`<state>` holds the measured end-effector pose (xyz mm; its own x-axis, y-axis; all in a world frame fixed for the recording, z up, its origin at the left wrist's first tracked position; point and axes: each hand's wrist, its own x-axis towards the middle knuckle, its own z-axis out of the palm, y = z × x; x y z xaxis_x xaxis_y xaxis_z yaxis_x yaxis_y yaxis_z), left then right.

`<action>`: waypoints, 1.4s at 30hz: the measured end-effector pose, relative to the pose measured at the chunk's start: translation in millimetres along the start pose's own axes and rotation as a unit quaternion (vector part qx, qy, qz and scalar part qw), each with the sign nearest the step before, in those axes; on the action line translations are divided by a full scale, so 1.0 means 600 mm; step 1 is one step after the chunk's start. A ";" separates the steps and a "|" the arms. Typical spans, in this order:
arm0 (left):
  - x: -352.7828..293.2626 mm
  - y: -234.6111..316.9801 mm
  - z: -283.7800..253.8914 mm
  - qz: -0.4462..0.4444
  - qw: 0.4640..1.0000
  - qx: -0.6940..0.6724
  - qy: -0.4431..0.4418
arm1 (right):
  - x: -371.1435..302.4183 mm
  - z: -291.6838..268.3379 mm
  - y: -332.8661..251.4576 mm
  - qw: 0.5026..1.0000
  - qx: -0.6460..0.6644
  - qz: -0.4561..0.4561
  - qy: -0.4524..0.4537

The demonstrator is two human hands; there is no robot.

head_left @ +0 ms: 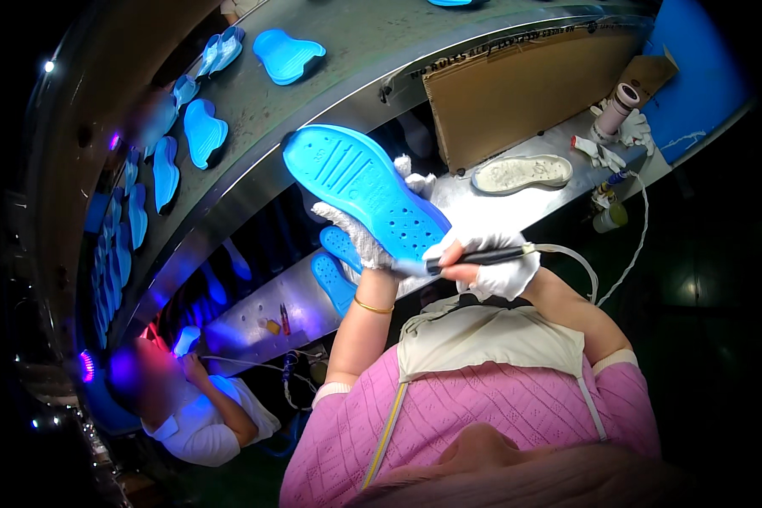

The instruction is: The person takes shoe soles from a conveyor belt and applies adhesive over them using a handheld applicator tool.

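A bright blue shoe sole (347, 165), with grooves toward one end and small holes toward the other, is held up in front of me. My left hand (360, 237), in a white knit glove, grips it from beneath, with fingers showing at both its edges. My right hand (504, 275), in a white glove with bare fingertips, is closed around the black handle of a brush (478, 259) fed by a pale tube (571, 254). The brush tip is at the sole's near end, by my left wrist; whether it touches the sole I cannot tell.
More blue soles (205, 133) lie on the curved conveyor (313, 102) at left. Two blue soles (334, 279) and an off-white sole (523, 173) rest on the metal bench. A cardboard sheet (525, 97) stands behind, near a pink bottle (618, 110). A co-worker (203, 406) sits at lower left.
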<state>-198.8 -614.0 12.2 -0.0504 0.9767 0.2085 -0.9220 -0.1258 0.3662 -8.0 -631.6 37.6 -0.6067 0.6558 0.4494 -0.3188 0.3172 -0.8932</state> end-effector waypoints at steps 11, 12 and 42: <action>0.030 0.029 -0.009 -0.013 0.969 -0.055 -0.240 | 0.001 -0.019 0.006 0.966 0.176 0.183 0.056; 0.028 0.032 -0.011 -0.016 0.974 -0.014 -0.227 | 0.001 -0.021 0.006 0.985 0.092 0.129 0.074; 0.062 0.043 0.027 -0.235 0.851 0.459 0.098 | 0.050 -0.060 -0.017 0.965 -0.192 0.143 -0.105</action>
<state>-218.2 -583.9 43.9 0.0951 0.9559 -0.2779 -0.1738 0.2908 0.9409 3.0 -590.6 59.6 -0.7771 0.6133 0.1413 0.1528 0.4016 -0.9030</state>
